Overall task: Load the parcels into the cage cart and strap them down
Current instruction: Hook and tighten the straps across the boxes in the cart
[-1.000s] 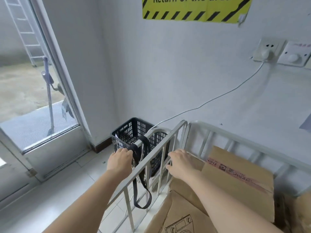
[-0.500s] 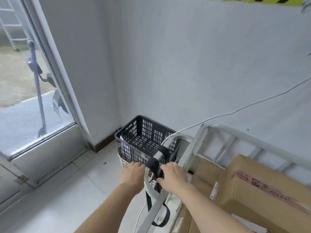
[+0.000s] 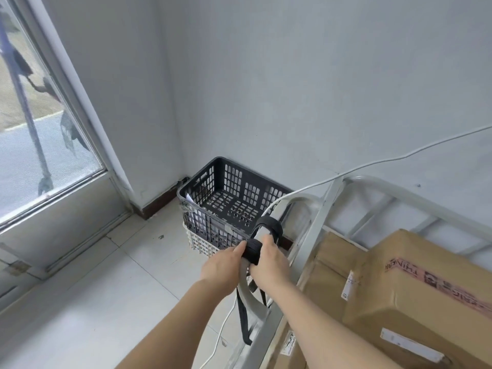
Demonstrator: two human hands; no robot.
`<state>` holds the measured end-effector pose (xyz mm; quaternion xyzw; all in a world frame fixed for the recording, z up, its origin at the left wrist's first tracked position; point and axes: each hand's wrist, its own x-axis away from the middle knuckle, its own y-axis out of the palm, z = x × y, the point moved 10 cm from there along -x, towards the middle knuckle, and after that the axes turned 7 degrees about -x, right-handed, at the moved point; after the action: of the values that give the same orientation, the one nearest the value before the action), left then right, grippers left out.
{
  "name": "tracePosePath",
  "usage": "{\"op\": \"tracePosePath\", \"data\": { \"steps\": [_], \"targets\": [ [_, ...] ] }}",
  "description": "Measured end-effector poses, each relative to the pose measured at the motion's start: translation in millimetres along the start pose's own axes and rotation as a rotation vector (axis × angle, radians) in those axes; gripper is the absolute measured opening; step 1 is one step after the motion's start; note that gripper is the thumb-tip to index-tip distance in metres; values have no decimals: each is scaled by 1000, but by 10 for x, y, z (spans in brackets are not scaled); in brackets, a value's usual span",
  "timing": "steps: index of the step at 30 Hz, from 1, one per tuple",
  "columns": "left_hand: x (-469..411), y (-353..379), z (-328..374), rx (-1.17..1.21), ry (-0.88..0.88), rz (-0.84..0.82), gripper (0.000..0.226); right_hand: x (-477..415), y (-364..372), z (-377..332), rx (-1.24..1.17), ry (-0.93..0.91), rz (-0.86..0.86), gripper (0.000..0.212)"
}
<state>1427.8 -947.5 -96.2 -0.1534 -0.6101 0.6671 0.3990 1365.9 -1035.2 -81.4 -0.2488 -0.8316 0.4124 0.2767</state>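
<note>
Strap (image 3: 252, 252) on rail (image 3: 298, 200), left hand (image 3: 221, 267) now gripping beside right hand (image 3: 269, 262)

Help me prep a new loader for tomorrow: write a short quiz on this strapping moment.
1. True or false: cardboard parcels already lie inside the cage cart.
2. What do the left hand and the right hand both grip? A) the black strap wound round the cart's rail B) a roll of tape C) a parcel
3. Fill in: the black crate on the floor stands on a ___ crate.

Key: 1 true; 2 A; 3 white crate.
</note>
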Motion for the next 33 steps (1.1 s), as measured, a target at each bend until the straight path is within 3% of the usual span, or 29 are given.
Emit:
{"op": "tracePosePath", "data": {
  "steps": [7,10,13,16,24,33],
  "targets": [
    [17,-110,-1,240,-35,28,57,111,-173,-152,-269,-97,-26,30],
    [99,-308,0,365,-67,102,31,168,-500,-321,-401,-162,80,16],
    [176,-506,38,521,-71,186,5,288,-853,-557,-486,-251,144,17],
    [221,-685,-6,676,-143,276,28,434,-1218,-730,-575,-313,193,17],
    [576,-1724,216,948,-102,659,25,893,-2168,-789,-719,-415,386,20],
    [1131,-2478,404,1398,-123,894,33,1240,-2388,-510,-418,-415,421,23]
  ]
}}
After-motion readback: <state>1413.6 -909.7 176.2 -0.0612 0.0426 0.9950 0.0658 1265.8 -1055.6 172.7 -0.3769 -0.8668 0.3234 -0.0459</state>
